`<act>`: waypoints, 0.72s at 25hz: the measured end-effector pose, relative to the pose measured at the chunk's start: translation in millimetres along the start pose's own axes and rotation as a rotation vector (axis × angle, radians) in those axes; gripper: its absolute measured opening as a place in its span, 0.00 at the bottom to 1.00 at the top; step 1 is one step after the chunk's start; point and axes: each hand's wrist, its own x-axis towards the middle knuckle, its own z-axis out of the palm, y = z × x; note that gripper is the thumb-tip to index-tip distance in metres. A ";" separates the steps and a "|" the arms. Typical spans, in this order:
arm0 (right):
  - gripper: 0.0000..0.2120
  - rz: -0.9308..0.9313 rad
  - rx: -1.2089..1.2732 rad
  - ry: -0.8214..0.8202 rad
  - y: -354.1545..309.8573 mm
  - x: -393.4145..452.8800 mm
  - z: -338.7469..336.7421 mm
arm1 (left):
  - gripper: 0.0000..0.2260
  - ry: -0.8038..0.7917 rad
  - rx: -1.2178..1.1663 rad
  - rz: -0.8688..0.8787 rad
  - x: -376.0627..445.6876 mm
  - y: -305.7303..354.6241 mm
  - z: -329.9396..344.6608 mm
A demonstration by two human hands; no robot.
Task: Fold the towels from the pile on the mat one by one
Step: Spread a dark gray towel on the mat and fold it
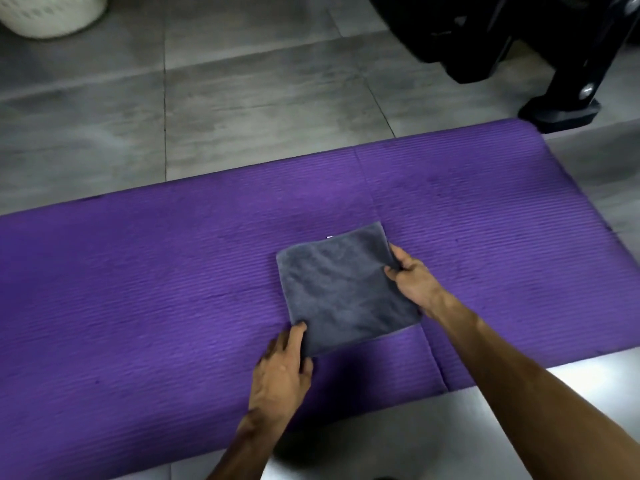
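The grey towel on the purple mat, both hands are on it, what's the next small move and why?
Probably lift the grey towel off the mat and set it aside. It already lies as a compact folded square, the left hand grips its near corner, and the right hand pinches its right edge. No pile shows in this view, so where to set it is unclear.

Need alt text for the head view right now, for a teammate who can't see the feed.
Two bare hands grip a folded grey towel lying on a purple mat: the left hand pinches its near corner, the right hand its right edge. Grey floor tiles lie beyond the mat, with a white basket at top left and a black stand at top right.
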 end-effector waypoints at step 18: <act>0.32 -0.379 -1.237 0.206 31.8 20.4 41.9 | 0.37 -0.053 0.185 -0.002 95.3 -33.7 26.8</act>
